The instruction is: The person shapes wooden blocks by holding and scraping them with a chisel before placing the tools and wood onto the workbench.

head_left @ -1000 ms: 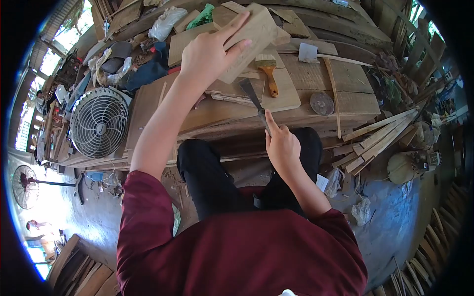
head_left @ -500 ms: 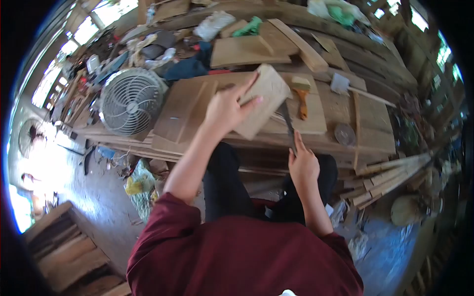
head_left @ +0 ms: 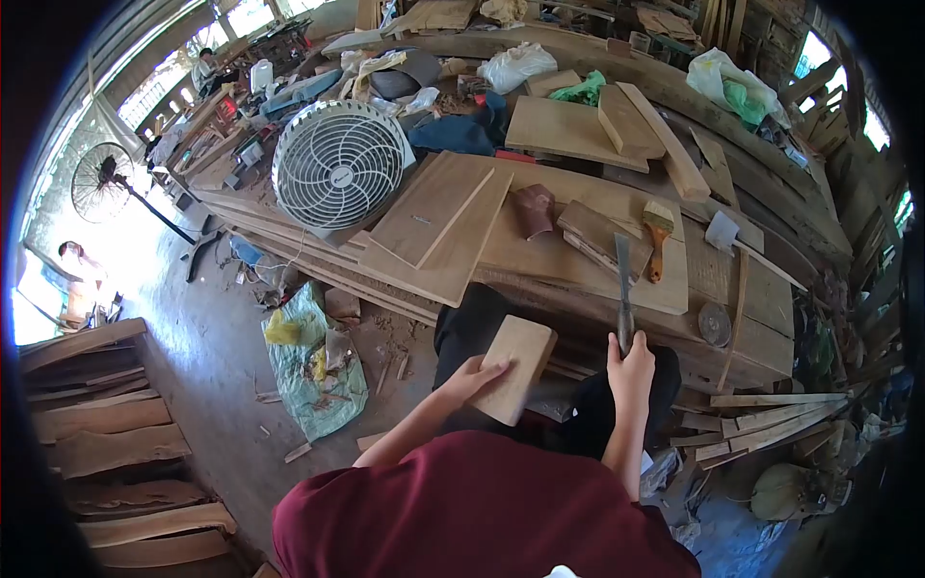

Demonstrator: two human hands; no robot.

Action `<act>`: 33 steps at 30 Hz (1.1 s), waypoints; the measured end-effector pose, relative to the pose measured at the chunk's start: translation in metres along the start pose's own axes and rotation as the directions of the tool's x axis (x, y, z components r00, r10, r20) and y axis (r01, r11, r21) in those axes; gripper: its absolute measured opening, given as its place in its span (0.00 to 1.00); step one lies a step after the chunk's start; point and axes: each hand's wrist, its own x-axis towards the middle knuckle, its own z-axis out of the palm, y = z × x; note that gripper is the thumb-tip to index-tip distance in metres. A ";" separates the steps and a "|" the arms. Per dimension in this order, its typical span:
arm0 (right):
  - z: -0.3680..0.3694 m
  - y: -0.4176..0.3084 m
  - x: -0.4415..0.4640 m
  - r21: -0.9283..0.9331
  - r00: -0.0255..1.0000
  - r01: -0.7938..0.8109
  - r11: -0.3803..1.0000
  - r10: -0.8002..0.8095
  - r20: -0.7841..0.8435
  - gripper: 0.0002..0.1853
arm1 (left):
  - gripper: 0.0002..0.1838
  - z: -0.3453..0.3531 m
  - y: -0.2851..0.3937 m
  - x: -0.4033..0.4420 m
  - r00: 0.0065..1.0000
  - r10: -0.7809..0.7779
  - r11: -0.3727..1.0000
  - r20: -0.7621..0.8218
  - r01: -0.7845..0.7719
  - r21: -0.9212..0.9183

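My left hand (head_left: 472, 378) is closed on the edge of a pale wooden block (head_left: 517, 371), with the thumb on its upper face. The block is tilted above my lap, in front of the workbench (head_left: 568, 289). In my right hand (head_left: 630, 371) is a chisel (head_left: 624, 275), gripped by its dark handle with the flat blade pointing away over the bench edge. Past the blade lie a piece of wood (head_left: 597, 229), a reddish-brown curled sheet like sandpaper (head_left: 535, 210) and a paintbrush (head_left: 658, 241) with an orange handle.
A white fan (head_left: 339, 178) stands on the bench at left, near flat boards (head_left: 434, 217). At right are a round tin (head_left: 714, 324) and a white-headed stick (head_left: 723, 231). A green plastic bag (head_left: 313, 371) lies on the floor. A person (head_left: 204, 69) is in the far background.
My left hand has brought the block back from over the bench toward my lap. The chisel has come away from the block and points forward. The view has shifted left.
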 end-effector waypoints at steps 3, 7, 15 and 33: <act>0.009 0.004 -0.002 0.058 1.000 -0.010 0.998 0.009 0.011 0.19 | 0.33 -0.004 -0.002 0.010 0.997 -0.003 0.999 0.074 0.000 0.037; 0.021 0.011 -0.002 0.252 0.992 -0.114 0.961 0.098 0.078 0.20 | 0.29 -0.004 0.001 0.014 0.994 -0.011 0.995 0.106 0.021 -0.094; -0.001 0.004 -0.006 0.816 0.964 -0.261 0.516 0.090 0.251 0.15 | 0.26 -0.022 -0.012 0.021 0.983 -0.176 0.867 0.051 0.179 -0.466; -0.015 -0.013 -0.013 0.865 0.997 -0.069 0.497 0.055 0.048 0.29 | 0.24 -0.017 -0.012 0.024 0.997 -0.076 0.959 0.006 0.075 -0.274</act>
